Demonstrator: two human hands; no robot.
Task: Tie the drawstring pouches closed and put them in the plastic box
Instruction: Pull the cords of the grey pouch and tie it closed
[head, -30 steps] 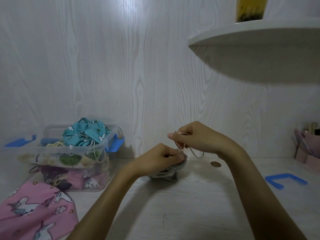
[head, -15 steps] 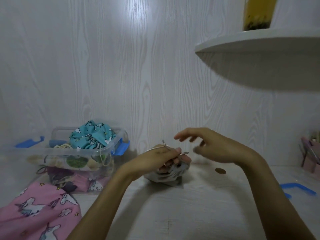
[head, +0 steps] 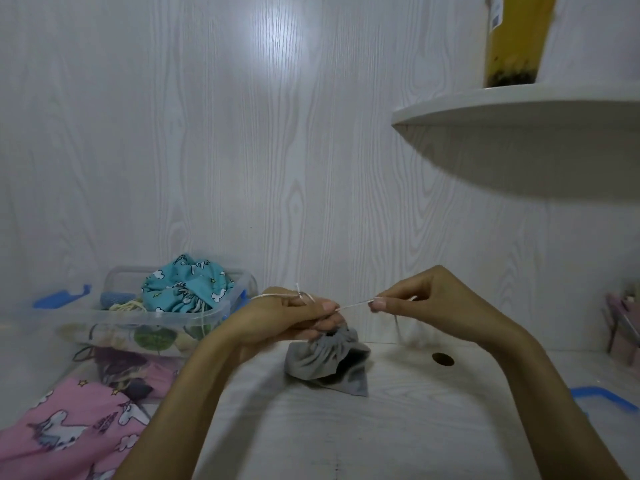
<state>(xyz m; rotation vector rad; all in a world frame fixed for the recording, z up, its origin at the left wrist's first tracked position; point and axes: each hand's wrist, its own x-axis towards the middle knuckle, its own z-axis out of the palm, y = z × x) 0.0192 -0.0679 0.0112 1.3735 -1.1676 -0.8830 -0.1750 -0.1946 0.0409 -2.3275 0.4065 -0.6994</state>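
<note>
left hand (head: 291, 315) grips grey pouch (head: 327, 360) neck | right hand (head: 426, 303) pinches its drawstring (head: 353, 304), just right | pouch bottom on table (head: 398, 427)

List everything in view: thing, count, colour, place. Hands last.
grey pouch: one, grey, table centre, neck gathered
cord: one, pale, stretched between both hands
plastic box: one, clear, blue clips, left by the wall, pouches inside
teal pouch: one, teal print, top of the box
pink cloth: one, pink unicorn print, front left
coin: one, brown, right of grey pouch
shelf: one, white, upper right
cup: one, yellow, on shelf
left hand: grips pouch neck and cord
right hand: pinches cord
</note>
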